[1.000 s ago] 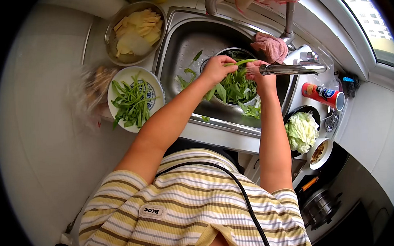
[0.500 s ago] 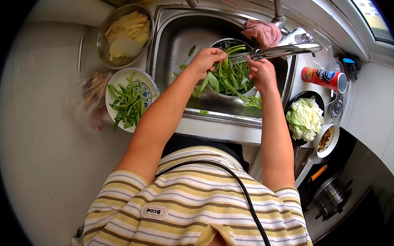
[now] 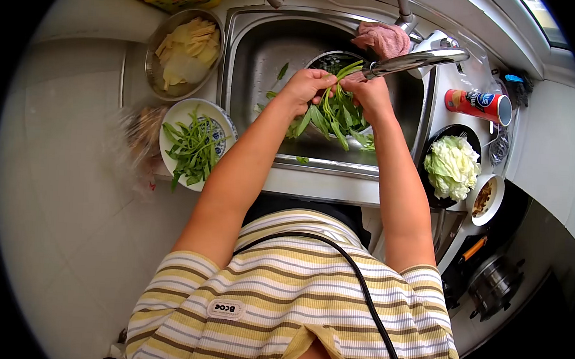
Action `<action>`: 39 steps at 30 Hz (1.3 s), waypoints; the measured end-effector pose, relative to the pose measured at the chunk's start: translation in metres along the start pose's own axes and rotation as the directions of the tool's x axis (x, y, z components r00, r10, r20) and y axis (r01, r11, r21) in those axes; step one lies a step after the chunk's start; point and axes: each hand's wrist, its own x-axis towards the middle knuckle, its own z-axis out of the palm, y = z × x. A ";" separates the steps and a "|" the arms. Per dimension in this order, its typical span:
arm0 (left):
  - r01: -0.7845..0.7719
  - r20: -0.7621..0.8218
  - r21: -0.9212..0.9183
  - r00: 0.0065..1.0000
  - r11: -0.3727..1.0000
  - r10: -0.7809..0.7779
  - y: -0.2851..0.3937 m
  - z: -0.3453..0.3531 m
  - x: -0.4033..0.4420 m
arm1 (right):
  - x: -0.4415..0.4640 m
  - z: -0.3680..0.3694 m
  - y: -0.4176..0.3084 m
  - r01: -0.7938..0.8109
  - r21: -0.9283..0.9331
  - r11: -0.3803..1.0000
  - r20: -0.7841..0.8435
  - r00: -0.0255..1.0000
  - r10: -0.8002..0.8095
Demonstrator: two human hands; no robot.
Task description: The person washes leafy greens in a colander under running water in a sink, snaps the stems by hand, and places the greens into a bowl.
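Green leafy stems (image 3: 333, 107) are lying crosswise between my two grips, above a round metal container (image 3: 336, 53) in the sink (image 3: 250, 51). My left grip (image 3: 318, 89) is pinching the stems between thumb and fingers from the left side. My right grip (image 3: 348, 86) is closing on them from the right, just beside the other; the faucet (image 3: 424, 58) is partly covering its fingers. Cut ends are projecting above both grips, close to the faucet outlet; leaves are hanging below, over the container. Loose greens are resting around its lower edge. On the worktop (image 3: 313, 184), a plate (image 3: 171, 116) is holding separated greens left of the sink. A metal bowl (image 3: 151, 78) is holding pale slices (image 3: 191, 48) behind it. Cabbage (image 3: 454, 165) is sitting right of the sink.
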 end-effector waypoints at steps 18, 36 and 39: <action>0.000 0.078 0.372 0.996 0.928 -0.031 -0.009 -0.007 0.017 | 0.006 -0.003 0.017 0.406 -0.651 0.641 0.133 0.893 -0.430; 0.341 0.193 0.086 0.916 0.936 -0.351 0.013 -0.006 -0.003 | 0.003 -0.034 -0.012 -0.169 -0.051 0.984 0.243 0.954 0.177; 0.338 0.187 0.117 0.916 0.934 -0.354 0.017 0.001 -0.005 | 0.005 -0.026 -0.010 -0.088 -0.200 0.976 0.205 0.970 0.129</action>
